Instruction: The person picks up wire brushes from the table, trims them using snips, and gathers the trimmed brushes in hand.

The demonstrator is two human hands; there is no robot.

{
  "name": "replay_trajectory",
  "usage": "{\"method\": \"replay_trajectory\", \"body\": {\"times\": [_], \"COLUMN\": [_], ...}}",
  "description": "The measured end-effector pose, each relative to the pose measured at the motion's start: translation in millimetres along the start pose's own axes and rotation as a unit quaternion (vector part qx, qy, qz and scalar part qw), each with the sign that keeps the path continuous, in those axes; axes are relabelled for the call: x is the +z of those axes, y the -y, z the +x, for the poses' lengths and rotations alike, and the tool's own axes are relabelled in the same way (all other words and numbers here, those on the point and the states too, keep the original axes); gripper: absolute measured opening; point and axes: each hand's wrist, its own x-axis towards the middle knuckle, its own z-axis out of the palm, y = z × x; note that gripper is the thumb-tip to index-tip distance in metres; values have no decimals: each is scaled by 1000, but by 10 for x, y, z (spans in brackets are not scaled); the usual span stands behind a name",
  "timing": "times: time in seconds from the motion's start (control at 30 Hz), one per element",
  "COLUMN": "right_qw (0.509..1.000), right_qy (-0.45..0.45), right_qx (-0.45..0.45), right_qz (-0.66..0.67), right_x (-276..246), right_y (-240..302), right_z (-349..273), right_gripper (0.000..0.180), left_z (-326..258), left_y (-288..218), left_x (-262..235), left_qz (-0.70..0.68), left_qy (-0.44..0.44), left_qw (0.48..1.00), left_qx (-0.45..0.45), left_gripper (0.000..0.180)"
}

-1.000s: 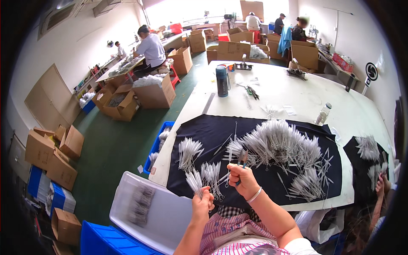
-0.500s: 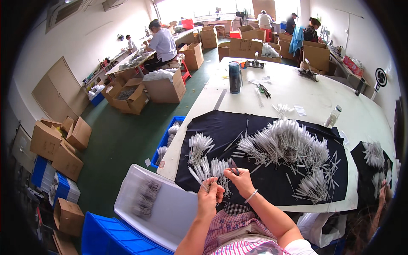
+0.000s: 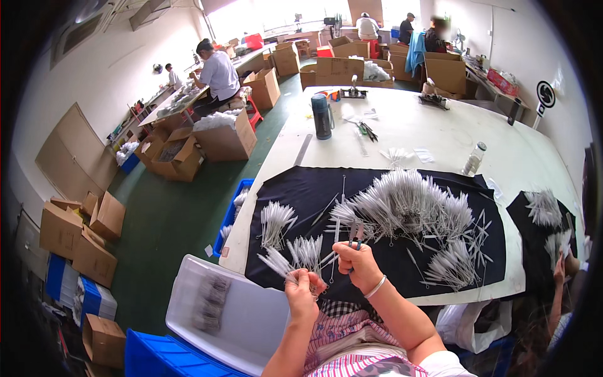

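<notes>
White sticks (image 3: 295,254) fan up and leftward out of the left hand (image 3: 303,291), whose fingers are curled shut around the bunch's lower ends. Just to its right, the right hand (image 3: 355,262) pinches a few thin sticks between raised fingertips, a bracelet (image 3: 375,287) on its wrist. Both hands hover over the near edge of a black cloth (image 3: 301,188), where a big pile (image 3: 408,204) of sticks lies farther out. A grey bin (image 3: 251,314) sits lower left.

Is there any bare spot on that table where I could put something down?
Yes: the pale tabletop between the clear bottle and the far-right edge is bare, as is the strip beside the dark flask. The black cloth is crowded with white sticks, especially around both hands.
</notes>
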Motion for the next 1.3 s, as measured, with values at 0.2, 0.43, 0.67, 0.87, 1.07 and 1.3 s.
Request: {"method": "replay_trajectory", "body": {"times": [0.2,0.43,0.67,0.87,1.07,1.3], "right_qw": [990,978,978,979,982,976], "right_qy": [61,35,-1,-32,-25,39], "right_qx": [99,176,194,202,179,214], "right_qz": [79,107,79,-20,-51,29], "right_x": [-94,-111,-66,-34,50,129], "right_y": [70,4,-86,-381,-384,-143], "right_z": [-1,-6,40,215,251,87], "right_gripper": [17,33,32,29,30,29], "left_z": [-49,-124,-74,-7,3,-21], "left_y": [-65,-150,-139,-152,-223,-286], "left_x": [-24,88,-36,-117,-226,-114], "left_qz": [5,3,-41,-40,-11,48], "left_qy": [49,103,152,73,52,61], "left_qw": [998,991,980,992,996,993], "left_qx": [-47,-83,-119,-94,-77,-84], "left_gripper": [8,13,10,9,8,17]}}
